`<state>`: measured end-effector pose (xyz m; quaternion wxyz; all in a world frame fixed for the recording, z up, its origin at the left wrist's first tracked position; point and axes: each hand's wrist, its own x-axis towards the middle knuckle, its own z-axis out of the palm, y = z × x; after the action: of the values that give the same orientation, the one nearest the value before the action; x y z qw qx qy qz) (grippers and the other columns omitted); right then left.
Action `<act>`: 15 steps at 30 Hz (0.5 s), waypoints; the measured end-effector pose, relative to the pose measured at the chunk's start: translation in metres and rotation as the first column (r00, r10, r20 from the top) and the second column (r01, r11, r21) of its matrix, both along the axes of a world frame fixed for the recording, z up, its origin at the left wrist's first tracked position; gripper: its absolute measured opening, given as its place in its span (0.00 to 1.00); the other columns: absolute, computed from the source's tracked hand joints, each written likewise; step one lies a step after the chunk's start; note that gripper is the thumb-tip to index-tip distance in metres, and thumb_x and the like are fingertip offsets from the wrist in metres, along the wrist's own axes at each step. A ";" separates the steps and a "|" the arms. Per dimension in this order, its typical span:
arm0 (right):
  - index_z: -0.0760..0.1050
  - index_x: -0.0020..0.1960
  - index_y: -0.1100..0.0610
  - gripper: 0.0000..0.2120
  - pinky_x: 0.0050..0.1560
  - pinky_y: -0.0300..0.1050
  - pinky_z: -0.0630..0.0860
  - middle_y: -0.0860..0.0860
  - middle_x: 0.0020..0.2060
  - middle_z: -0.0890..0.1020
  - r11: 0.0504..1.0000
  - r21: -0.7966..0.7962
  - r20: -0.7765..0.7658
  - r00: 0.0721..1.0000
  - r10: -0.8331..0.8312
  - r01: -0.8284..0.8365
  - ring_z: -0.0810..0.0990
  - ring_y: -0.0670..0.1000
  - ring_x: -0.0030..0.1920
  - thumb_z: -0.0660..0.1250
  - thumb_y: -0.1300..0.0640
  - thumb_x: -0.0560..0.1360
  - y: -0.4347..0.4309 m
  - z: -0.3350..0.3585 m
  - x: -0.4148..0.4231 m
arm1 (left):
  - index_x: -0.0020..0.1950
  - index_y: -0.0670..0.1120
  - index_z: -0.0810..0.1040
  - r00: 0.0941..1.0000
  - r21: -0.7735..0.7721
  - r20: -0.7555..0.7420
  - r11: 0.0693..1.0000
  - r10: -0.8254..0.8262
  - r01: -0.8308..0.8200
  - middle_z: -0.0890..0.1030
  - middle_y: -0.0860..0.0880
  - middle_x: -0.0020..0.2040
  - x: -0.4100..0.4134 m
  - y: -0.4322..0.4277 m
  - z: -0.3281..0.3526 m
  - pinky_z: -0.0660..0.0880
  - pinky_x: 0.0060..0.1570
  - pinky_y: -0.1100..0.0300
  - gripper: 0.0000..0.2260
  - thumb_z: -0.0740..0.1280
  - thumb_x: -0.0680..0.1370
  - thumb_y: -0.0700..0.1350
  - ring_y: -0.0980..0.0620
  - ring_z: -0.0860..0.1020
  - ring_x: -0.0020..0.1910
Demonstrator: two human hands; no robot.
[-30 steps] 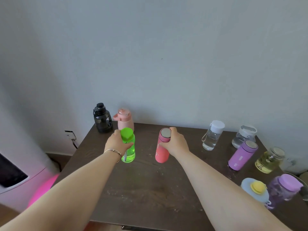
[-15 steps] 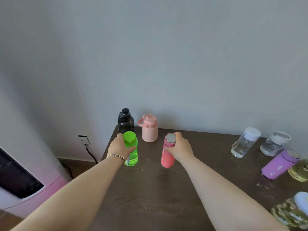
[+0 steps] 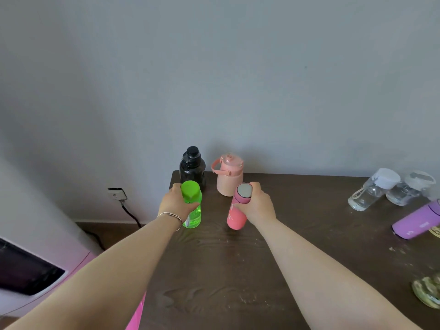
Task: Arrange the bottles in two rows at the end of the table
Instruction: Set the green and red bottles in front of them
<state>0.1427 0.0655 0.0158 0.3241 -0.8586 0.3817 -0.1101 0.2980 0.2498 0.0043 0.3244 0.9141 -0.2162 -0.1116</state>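
Observation:
My left hand grips a green translucent bottle standing near the left end of the dark wooden table. My right hand holds a coral-red flask with a silver top, upright beside it. Behind them, against the wall, stand a black bottle and a pale pink jug with a handle. At the right are two clear bottles, a purple flask and a yellowish jar cut off by the frame.
A grey wall runs behind the table. A wall socket with a black cable sits left of the table. A pink-white appliance stands at the lower left, beside the table's left edge.
Both hands have carried the green bottle and the coral flask leftward and farther back, closer to the black bottle and pink jug. The view has swung left, pushing the right-hand bottles toward the frame edge.

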 end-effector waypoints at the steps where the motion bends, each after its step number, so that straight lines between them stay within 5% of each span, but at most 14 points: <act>1: 0.66 0.64 0.53 0.30 0.49 0.52 0.80 0.51 0.54 0.79 1.000 -0.006 -0.004 1.000 0.005 -0.005 0.79 0.55 0.53 0.77 0.52 0.68 -0.001 -0.003 0.006 | 0.61 0.44 0.70 1.000 0.001 -0.005 1.000 -0.001 0.001 0.78 0.44 0.54 0.005 -0.003 -0.003 0.69 0.43 0.56 0.28 0.77 0.67 0.52 0.42 0.76 0.50; 15: 0.63 0.71 0.54 0.35 0.50 0.47 0.78 0.53 0.57 0.79 0.999 0.006 -0.008 0.999 0.040 -0.040 0.79 0.55 0.56 0.76 0.50 0.70 -0.014 -0.032 0.059 | 0.61 0.43 0.70 1.000 0.000 -0.022 1.000 -0.011 0.011 0.78 0.43 0.53 0.044 -0.023 -0.022 0.67 0.43 0.58 0.29 0.78 0.67 0.51 0.42 0.76 0.51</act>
<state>0.2019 0.0518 -0.0166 0.3272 -0.8655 0.3662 -0.0991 0.3419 0.2264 -0.0181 0.3262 0.9116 -0.2175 -0.1235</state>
